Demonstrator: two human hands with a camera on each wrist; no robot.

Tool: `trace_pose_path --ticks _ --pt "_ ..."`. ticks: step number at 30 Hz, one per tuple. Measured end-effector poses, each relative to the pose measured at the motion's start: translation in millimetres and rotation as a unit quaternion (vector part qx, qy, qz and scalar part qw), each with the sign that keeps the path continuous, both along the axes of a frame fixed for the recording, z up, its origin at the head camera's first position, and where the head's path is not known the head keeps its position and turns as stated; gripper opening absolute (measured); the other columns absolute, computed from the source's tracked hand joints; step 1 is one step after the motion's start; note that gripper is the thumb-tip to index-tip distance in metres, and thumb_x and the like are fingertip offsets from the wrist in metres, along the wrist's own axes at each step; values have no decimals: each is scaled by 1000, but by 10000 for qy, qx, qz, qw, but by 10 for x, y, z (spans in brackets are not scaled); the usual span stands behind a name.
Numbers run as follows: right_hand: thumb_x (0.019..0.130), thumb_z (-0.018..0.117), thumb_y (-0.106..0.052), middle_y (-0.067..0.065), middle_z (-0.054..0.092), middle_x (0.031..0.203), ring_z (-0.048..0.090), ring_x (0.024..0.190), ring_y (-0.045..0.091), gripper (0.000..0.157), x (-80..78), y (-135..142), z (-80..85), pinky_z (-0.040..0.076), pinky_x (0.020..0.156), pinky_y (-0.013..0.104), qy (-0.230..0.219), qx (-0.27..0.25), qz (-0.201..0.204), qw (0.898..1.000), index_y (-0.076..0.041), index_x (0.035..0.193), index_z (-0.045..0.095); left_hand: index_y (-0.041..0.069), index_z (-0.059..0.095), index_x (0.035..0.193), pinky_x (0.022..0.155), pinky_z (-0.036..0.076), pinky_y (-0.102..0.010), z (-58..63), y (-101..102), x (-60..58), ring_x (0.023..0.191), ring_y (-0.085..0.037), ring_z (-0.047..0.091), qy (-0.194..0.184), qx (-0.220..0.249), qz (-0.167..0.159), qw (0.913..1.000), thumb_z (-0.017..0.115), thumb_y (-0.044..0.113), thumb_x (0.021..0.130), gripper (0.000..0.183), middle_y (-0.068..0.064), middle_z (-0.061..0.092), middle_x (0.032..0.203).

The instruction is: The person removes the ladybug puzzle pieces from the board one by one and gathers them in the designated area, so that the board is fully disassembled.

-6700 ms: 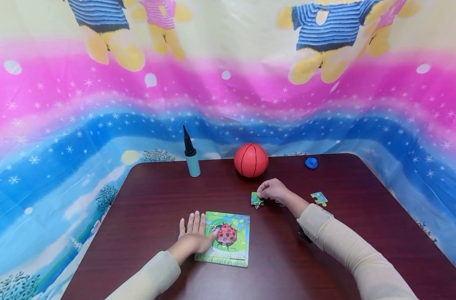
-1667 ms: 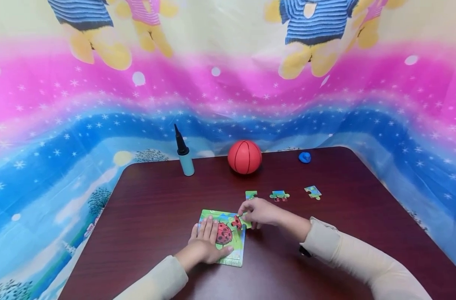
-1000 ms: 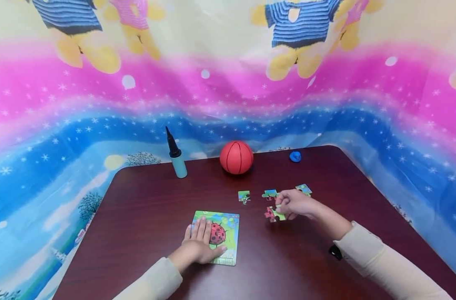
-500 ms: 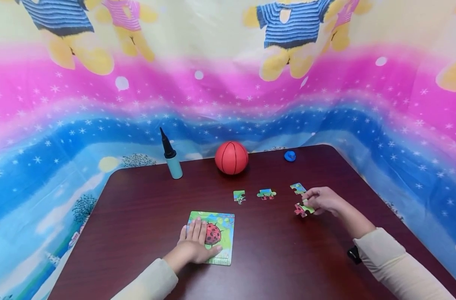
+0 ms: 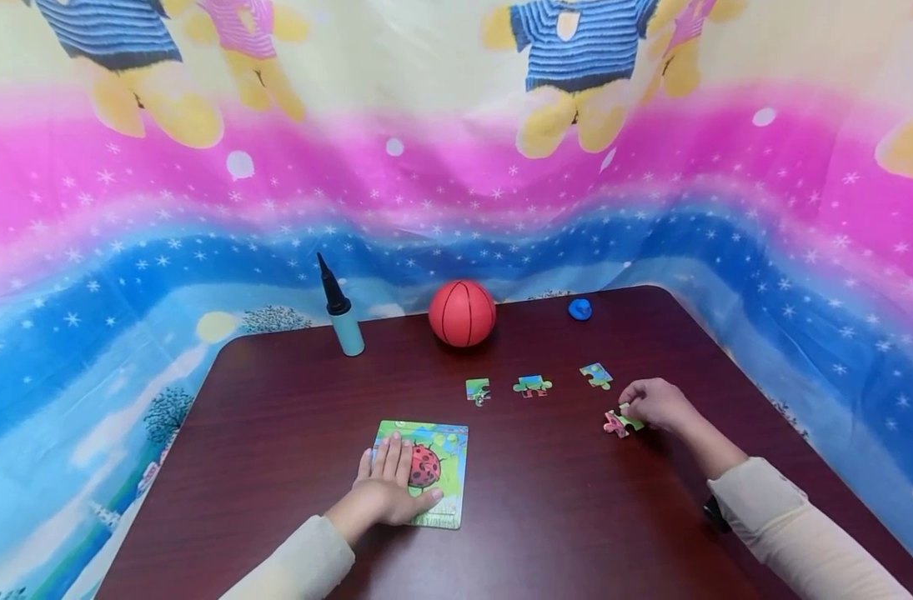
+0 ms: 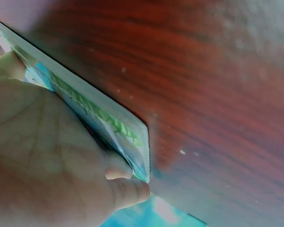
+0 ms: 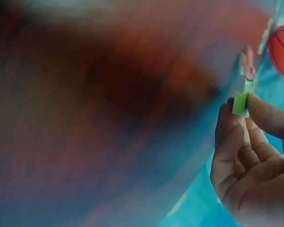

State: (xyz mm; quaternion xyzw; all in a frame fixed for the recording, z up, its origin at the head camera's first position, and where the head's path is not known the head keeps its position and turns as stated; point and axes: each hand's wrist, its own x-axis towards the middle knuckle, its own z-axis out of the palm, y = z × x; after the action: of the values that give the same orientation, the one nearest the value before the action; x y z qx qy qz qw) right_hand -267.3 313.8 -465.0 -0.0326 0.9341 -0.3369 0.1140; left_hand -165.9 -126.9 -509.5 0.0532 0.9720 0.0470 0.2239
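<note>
In the head view my left hand rests flat with straight fingers on the left part of a ladybug puzzle board. The left wrist view shows the palm over the board's edge. Off to the right, my right hand pinches a red and green puzzle piece between thumb and fingers, at or just above the table. The right wrist view has the same puzzle piece edge-on. Beyond the board lie three loose pieces: a green one, a green-and-red one and a blue-green one.
A red ball sits near the back edge of the dark wooden table. To its left stands a teal hand pump with a black nozzle. A small blue lump lies at the back right. A patterned cloth hangs around the table.
My right hand first reached to the green piece, then brought the red and green piece from the board's upper right corner out to the right. The left hand stays on the board.
</note>
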Motion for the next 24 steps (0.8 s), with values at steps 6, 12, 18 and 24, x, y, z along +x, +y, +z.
trace_pose_path --ticks 6,12,18,24 --pt "77 70 -11 3 64 78 52 67 16 11 -5 -12 -15 42 60 31 427 632 90 9970 -4 86 69 10 6 153 112 -8 -51 14 0 -1 143 -30 -11 33 -6 -2 10000 24 87 75 111 -11 -9 158" --pt "81 69 -16 7 63 85 53 72 20 18 13 -48 -76 43 64 38 479 1103 105 9927 -5 95 67 10 6 153 112 -8 -51 -11 -6 1 143 -30 -11 55 -26 -8 10000 23 87 75 111 -11 -9 158" --pt "86 66 -19 8 61 85 53 70 20 31 130 -209 -7 43 59 37 735 1098 123 9912 -3 112 62 10 6 152 112 -8 -51 -33 8 41 143 -30 -11 -27 23 -29 10000 23 88 74 112 -11 -10 157" --pt "86 67 -23 -4 64 85 54 71 13 19 339 -1026 257 45 62 31 1350 668 1112 9823 -13 102 70 10 5 153 113 -6 -50 -7 -2 -5 144 -30 -10 26 3 -12 10000 24 87 76 110 -10 -9 158"
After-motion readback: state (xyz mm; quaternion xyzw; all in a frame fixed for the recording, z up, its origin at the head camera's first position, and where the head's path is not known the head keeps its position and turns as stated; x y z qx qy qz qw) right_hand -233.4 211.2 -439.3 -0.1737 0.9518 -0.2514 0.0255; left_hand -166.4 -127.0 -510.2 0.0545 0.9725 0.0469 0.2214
